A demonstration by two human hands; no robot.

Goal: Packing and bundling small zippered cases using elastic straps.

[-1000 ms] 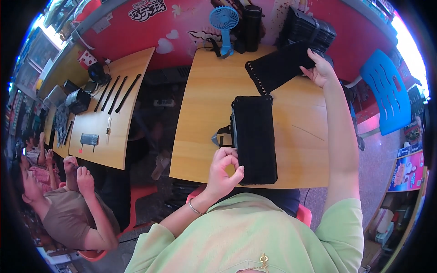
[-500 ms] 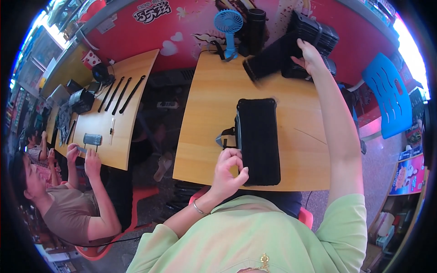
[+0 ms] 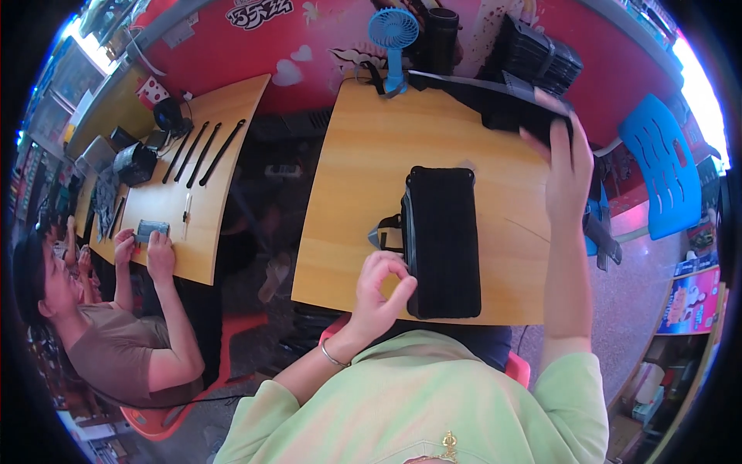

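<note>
A long black rectangular fabric piece (image 3: 443,247) lies upright on the wooden table before me, with round studs at its far corners. From its left side sticks a black and grey strap loop (image 3: 389,233). My left hand (image 3: 380,294) is closed in a pinch at the piece's lower left edge; what its fingertips hold, if anything, is hidden. My right hand (image 3: 563,151) reaches to the table's far right and is closed on another flat black piece (image 3: 495,100), tilted, with a pale far edge. Behind it sits a bundled stack of black pieces (image 3: 541,58).
A blue handheld fan (image 3: 394,46) and a dark cylinder (image 3: 442,35) stand at the back. A thin dark strand (image 3: 529,230) lies on the table. To the right is a blue chair (image 3: 661,166). At the left table (image 3: 220,232), a person (image 3: 116,340) handles a small grey piece.
My right hand has moved lower and slightly right, and its black piece has swung wide across the table's back. My left hand stays at the near piece's edge.
</note>
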